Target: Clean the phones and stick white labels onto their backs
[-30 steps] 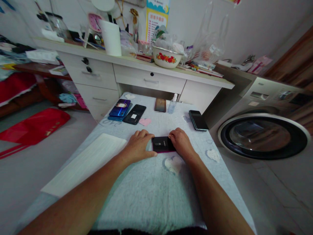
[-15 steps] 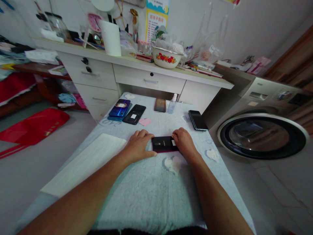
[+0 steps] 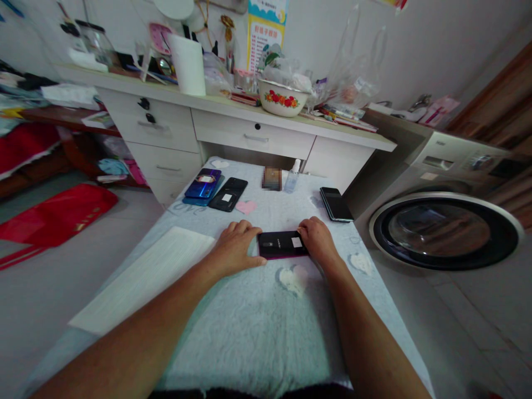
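Note:
A dark smartphone with a reddish lower edge lies back side up on the cloth-covered table. It has a white sticker near its right end and a camera strip near its left. My left hand holds the phone's left end, with the index finger at the far corner and the thumb at the near one. Around the right end curls my right hand, its thumb and fingertips by the far right corner; some of those fingers are hidden.
Further back lie a blue phone, a black phone and a stack of dark phones. A spray bottle stands near a blurred-out object. A pale flat board lies left. A washing machine stands right.
My right hand has slid slightly right along the phone, so the white sticker shows fully. My left hand and the phone stay in place.

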Demonstrator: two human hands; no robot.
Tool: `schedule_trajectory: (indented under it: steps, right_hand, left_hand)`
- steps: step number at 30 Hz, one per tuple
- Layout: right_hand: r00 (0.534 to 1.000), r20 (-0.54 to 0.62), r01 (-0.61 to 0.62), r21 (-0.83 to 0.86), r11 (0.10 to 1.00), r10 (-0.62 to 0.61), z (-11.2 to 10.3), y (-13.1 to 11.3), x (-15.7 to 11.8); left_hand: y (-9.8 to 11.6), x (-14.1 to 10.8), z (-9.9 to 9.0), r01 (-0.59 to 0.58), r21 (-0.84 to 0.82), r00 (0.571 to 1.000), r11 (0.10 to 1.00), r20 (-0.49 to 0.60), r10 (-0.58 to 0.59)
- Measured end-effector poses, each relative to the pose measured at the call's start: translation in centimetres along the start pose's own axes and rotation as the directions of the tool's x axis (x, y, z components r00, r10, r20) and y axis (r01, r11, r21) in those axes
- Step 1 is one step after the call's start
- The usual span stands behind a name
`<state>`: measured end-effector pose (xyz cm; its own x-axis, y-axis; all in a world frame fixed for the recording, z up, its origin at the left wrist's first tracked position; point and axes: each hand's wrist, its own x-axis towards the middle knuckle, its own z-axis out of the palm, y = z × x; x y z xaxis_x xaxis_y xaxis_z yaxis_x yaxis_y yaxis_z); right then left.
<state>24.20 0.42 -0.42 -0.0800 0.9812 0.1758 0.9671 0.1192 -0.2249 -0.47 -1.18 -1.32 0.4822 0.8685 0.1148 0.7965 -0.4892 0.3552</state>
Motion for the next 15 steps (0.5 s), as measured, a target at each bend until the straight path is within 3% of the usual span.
schedule_trajectory:
  steps: [15]
  right_hand:
    - [0.998, -0.002, -0.063, -0.029, 0.998, 0.063, 0.15, 0.7, 0.26]
  left_hand:
    - [-0.24, 0.06, 0.27, -0.003, -0.013, 1.0, 1.0, -0.007, 0.003]
